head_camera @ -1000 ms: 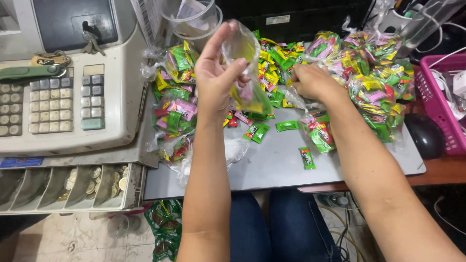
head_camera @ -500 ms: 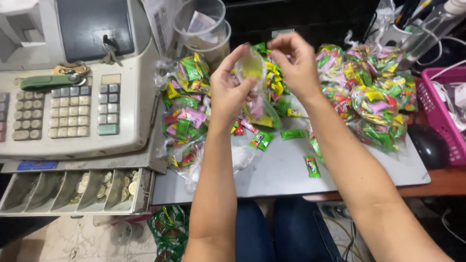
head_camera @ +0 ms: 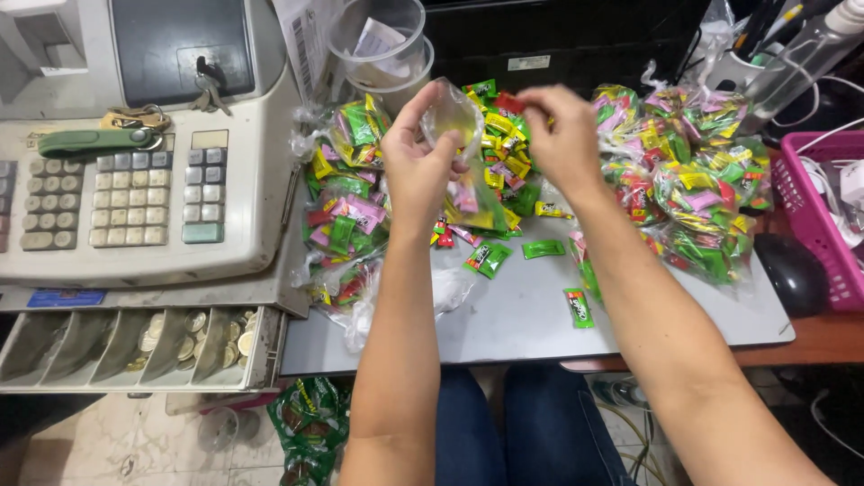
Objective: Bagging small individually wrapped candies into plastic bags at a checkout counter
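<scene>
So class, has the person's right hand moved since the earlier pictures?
Yes. The right hand has come up from the loose sweets on the grey board and across toward the small clear bag in the left hand.

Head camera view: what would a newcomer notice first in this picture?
First, the left hand and right hand holding up a small clear bag at the centre. Around them, bright wrapped candies lie on the grey board. At the left stands a cash register with its coin drawer open.
</scene>
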